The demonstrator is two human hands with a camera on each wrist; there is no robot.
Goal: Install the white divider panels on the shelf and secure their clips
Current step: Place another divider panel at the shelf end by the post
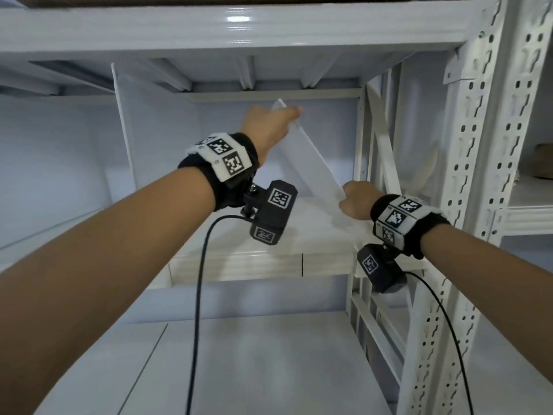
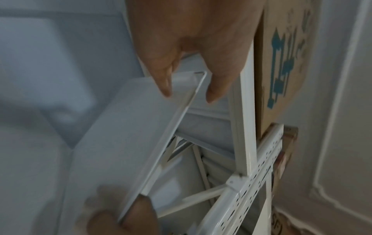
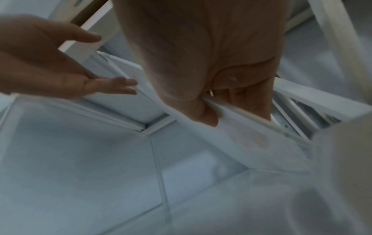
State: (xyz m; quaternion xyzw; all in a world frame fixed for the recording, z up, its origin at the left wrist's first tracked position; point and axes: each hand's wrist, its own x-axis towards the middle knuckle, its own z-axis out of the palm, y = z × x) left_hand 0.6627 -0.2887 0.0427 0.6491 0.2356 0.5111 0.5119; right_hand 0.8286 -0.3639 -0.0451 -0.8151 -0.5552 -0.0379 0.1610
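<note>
While the white divider panel (image 1: 308, 158) hangs tilted inside the shelf bay, left hand (image 1: 269, 127) pinches its upper corner, thumb and fingers either side, and right hand (image 1: 356, 199) clamps the lower corner nearest the slotted upright (image 1: 466, 163). It looks thin, light and fairly stiff, smooth-faced, so edge grips at opposite corners seem wise. Left of the upright, another divider (image 1: 122, 124) already stands upright; the diagonal brace (image 1: 386, 157) beside the upright and the shelf deck (image 1: 239, 31) overhead crowd the swing.
</note>
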